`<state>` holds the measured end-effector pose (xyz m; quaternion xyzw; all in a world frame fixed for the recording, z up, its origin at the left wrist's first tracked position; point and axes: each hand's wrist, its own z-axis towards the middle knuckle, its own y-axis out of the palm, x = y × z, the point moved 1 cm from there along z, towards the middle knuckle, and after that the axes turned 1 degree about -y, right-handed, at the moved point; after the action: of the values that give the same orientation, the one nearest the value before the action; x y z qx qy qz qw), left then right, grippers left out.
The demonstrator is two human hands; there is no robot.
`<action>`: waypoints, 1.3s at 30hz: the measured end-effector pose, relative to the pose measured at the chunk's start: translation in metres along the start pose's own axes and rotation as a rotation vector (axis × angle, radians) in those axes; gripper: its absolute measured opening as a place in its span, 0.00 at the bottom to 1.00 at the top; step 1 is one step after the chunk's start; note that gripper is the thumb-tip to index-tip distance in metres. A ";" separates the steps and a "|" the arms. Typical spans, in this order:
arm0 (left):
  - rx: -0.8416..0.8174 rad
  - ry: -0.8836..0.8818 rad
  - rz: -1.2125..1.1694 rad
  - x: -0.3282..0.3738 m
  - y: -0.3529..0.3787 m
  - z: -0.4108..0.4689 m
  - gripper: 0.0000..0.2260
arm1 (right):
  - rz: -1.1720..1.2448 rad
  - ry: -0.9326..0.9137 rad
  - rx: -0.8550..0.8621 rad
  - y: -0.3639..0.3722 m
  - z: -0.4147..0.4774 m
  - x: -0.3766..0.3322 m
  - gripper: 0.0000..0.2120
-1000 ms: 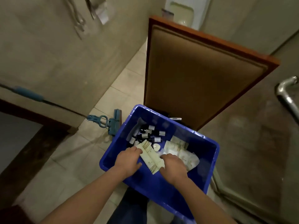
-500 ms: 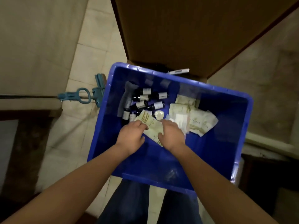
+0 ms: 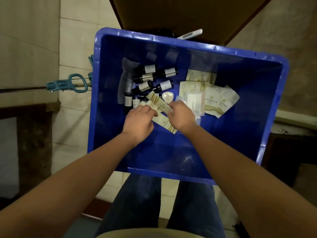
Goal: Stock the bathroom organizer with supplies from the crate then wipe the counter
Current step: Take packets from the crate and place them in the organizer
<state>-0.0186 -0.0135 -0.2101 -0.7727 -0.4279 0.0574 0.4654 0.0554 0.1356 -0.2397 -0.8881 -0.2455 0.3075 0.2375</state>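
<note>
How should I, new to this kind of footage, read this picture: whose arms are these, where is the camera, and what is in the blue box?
There is no machine here. A person wears one camera on the head, and it looks down at their own bare arms. The left hand and right hand reach into a blue plastic crate in front of their legs. Both appear to pinch the long cream packets near its middle. Around these lie small dark bottles with pale labels, a grey folded cloth, a round white piece that may be soap, and flat white sachets. Left of the crate, a teal mop clamp lies on the tiled floor.
</note>
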 end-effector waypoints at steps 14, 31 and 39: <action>-0.081 0.285 0.395 0.019 0.023 0.025 0.23 | 0.251 0.147 0.082 -0.021 -0.019 0.029 0.11; -0.219 0.115 0.310 0.067 -0.043 0.002 0.07 | 0.460 0.237 0.176 -0.073 -0.097 0.013 0.09; -0.160 0.169 0.174 0.124 -0.103 -0.024 0.08 | 0.504 0.256 0.360 -0.129 -0.168 0.011 0.09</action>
<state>0.0086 0.0799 -0.0791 -0.8435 -0.3217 -0.0018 0.4300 0.1368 0.1958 -0.0535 -0.8961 0.0719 0.2808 0.3361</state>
